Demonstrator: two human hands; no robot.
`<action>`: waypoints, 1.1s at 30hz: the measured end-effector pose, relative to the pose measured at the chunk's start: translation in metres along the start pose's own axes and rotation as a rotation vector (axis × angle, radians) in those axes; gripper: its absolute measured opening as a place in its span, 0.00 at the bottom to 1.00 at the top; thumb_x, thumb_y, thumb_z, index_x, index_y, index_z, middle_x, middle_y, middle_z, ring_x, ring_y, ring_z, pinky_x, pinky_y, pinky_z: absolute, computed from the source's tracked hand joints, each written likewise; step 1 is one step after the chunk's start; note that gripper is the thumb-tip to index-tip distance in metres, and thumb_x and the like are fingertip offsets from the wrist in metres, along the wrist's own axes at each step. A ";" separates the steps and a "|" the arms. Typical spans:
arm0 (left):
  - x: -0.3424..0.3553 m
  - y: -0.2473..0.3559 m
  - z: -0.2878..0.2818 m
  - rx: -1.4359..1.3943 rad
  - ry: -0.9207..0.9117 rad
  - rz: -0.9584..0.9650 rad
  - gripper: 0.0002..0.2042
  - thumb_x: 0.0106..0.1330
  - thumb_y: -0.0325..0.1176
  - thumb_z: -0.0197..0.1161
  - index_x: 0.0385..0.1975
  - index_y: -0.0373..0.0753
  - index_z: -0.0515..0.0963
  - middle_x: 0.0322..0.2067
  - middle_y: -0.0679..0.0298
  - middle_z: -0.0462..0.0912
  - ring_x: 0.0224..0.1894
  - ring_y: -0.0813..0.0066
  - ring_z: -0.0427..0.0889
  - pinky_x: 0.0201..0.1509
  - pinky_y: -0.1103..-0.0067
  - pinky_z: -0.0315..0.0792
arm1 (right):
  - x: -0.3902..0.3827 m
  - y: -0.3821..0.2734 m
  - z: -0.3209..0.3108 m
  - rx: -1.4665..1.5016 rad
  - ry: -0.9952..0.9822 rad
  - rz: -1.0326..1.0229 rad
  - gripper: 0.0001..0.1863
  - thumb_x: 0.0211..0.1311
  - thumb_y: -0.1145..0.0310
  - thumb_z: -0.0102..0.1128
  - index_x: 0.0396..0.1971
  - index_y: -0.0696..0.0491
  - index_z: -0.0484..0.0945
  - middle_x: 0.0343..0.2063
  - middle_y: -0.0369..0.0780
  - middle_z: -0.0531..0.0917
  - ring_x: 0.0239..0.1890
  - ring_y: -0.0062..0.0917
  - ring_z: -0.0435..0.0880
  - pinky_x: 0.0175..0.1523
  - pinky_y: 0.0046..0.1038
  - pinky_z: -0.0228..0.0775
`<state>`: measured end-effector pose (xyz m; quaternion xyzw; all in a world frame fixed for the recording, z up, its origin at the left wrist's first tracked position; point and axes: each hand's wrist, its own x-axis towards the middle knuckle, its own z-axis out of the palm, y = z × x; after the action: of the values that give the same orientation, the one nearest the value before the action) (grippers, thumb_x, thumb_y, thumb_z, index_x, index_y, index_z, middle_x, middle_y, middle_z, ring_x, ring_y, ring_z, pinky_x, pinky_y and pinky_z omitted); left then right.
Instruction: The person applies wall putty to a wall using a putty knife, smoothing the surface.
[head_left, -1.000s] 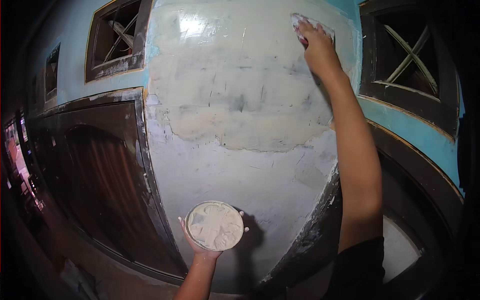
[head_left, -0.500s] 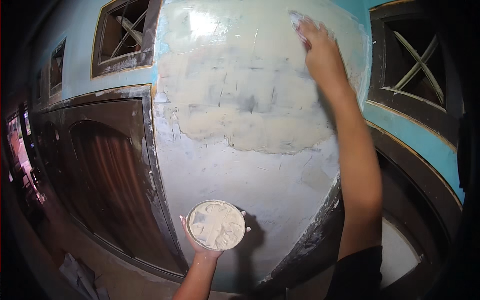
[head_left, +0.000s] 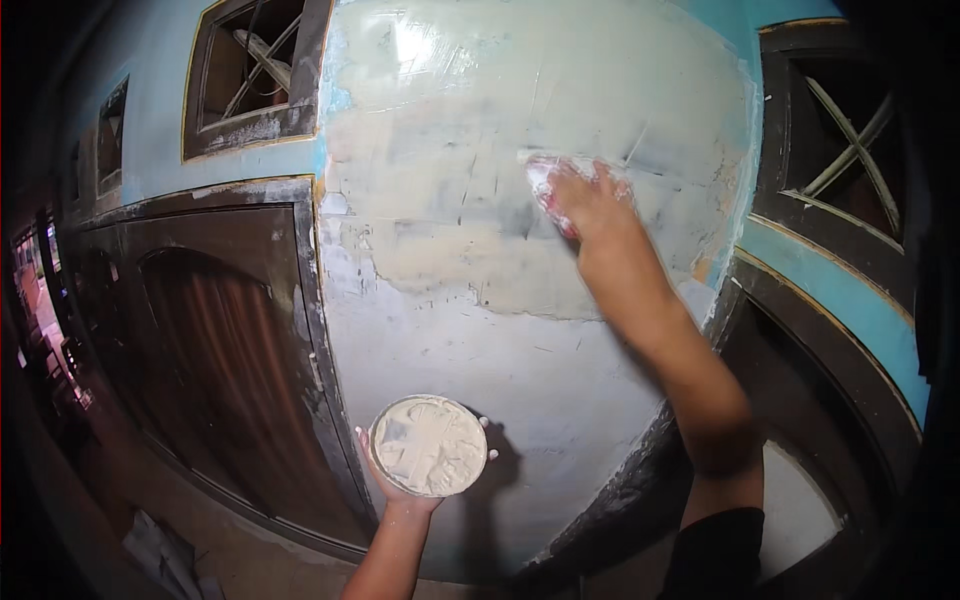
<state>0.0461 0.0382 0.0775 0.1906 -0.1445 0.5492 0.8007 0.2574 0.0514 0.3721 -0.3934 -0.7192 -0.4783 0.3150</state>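
Note:
My left hand (head_left: pixel 402 490) is closed around a round tub of beige putty (head_left: pixel 430 447) low in front of the wall. The thumb lies along the tub's left side, and putty-specked fingertips show at its right. Against the wall (head_left: pixel 480 360), above and to the right, my right hand (head_left: pixel 590 195) is bent over a flat, putty-smeared piece (head_left: pixel 541 172), whose kind the fingers mostly hide. White putty coats those fingers. Cream putty covers the wall's upper part, with dark streaks around the hand; below its ragged edge the surface is pale grey.
Left of the wall stands a dark wooden door (head_left: pixel 210 350) under a framed opening (head_left: pixel 255 70) with crossed slats. A similar opening (head_left: pixel 850 140) and a dark door frame (head_left: pixel 800 370) are on the right. Crumpled grey material (head_left: pixel 160 550) lies on the floor at lower left.
My right hand has moved down and a little left across the wall, with the flat piece under its fingers. My left hand and the tub have hardly moved.

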 end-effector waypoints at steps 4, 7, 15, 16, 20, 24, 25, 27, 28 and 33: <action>0.005 0.006 0.001 -0.035 -0.014 0.005 0.53 0.54 0.84 0.46 0.71 0.46 0.66 0.69 0.45 0.66 0.69 0.27 0.63 0.63 0.25 0.57 | 0.083 0.041 -0.017 -0.056 0.222 -0.021 0.25 0.64 0.83 0.45 0.62 0.60 0.75 0.65 0.50 0.75 0.68 0.56 0.69 0.73 0.47 0.59; 0.006 0.008 0.004 -0.052 -0.018 -0.002 0.53 0.54 0.83 0.46 0.71 0.47 0.66 0.69 0.45 0.66 0.69 0.27 0.63 0.63 0.25 0.57 | 0.136 0.071 -0.016 -0.183 0.290 -0.010 0.26 0.63 0.84 0.44 0.62 0.59 0.75 0.65 0.50 0.75 0.69 0.58 0.67 0.74 0.48 0.58; 0.003 0.019 0.003 -0.076 0.011 -0.022 0.53 0.55 0.83 0.46 0.71 0.46 0.65 0.69 0.43 0.66 0.68 0.25 0.63 0.63 0.25 0.57 | 0.043 0.001 0.050 -0.069 0.140 -0.045 0.24 0.64 0.78 0.55 0.60 0.63 0.74 0.64 0.50 0.75 0.67 0.56 0.69 0.72 0.53 0.58; 0.001 0.021 0.004 -0.055 0.031 -0.014 0.53 0.55 0.83 0.46 0.72 0.46 0.65 0.69 0.42 0.66 0.69 0.25 0.62 0.63 0.25 0.57 | 0.025 -0.017 0.054 -0.052 0.138 -0.049 0.24 0.64 0.78 0.55 0.60 0.63 0.74 0.64 0.50 0.75 0.67 0.56 0.69 0.72 0.53 0.58; 0.006 0.017 0.005 -0.067 -0.012 -0.051 0.54 0.55 0.84 0.45 0.71 0.43 0.65 0.69 0.42 0.65 0.69 0.25 0.62 0.63 0.25 0.57 | 0.005 -0.028 0.022 0.057 0.033 -0.078 0.23 0.63 0.80 0.54 0.59 0.62 0.76 0.62 0.50 0.78 0.68 0.56 0.69 0.73 0.53 0.58; 0.012 0.014 0.005 0.037 -0.024 -0.051 0.53 0.54 0.84 0.45 0.71 0.46 0.66 0.69 0.45 0.66 0.69 0.25 0.61 0.64 0.25 0.55 | 0.052 0.030 -0.033 0.046 0.225 0.053 0.24 0.62 0.84 0.50 0.59 0.59 0.77 0.65 0.48 0.76 0.69 0.51 0.70 0.74 0.49 0.58; 0.012 0.012 0.006 -0.018 -0.019 -0.060 0.53 0.54 0.84 0.45 0.71 0.46 0.66 0.70 0.45 0.65 0.70 0.26 0.60 0.64 0.24 0.53 | 0.068 0.057 -0.044 0.010 0.280 0.091 0.25 0.61 0.85 0.49 0.59 0.59 0.77 0.65 0.48 0.75 0.69 0.50 0.70 0.74 0.47 0.58; 0.015 0.008 0.009 -0.015 -0.032 -0.093 0.53 0.55 0.84 0.45 0.71 0.46 0.66 0.70 0.46 0.64 0.70 0.26 0.60 0.64 0.24 0.53 | 0.080 0.112 -0.051 -0.188 0.304 0.060 0.27 0.60 0.87 0.44 0.60 0.59 0.76 0.63 0.50 0.77 0.67 0.56 0.70 0.74 0.43 0.59; 0.015 0.009 0.008 -0.011 -0.035 -0.097 0.53 0.55 0.84 0.44 0.71 0.47 0.65 0.71 0.47 0.64 0.70 0.27 0.60 0.64 0.24 0.53 | 0.079 0.111 -0.046 -0.185 0.303 0.059 0.27 0.60 0.87 0.44 0.60 0.59 0.76 0.63 0.50 0.77 0.67 0.56 0.70 0.74 0.43 0.59; 0.017 0.011 0.006 -0.076 0.014 -0.080 0.53 0.55 0.84 0.43 0.72 0.47 0.64 0.70 0.45 0.64 0.69 0.25 0.61 0.63 0.24 0.56 | 0.017 0.077 0.001 -0.044 0.163 0.222 0.29 0.60 0.87 0.46 0.63 0.57 0.75 0.63 0.54 0.76 0.71 0.53 0.67 0.74 0.42 0.59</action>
<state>0.0416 0.0531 0.0918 0.1618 -0.1521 0.5120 0.8298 0.3160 0.0750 0.4200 -0.4371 -0.6327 -0.4867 0.4144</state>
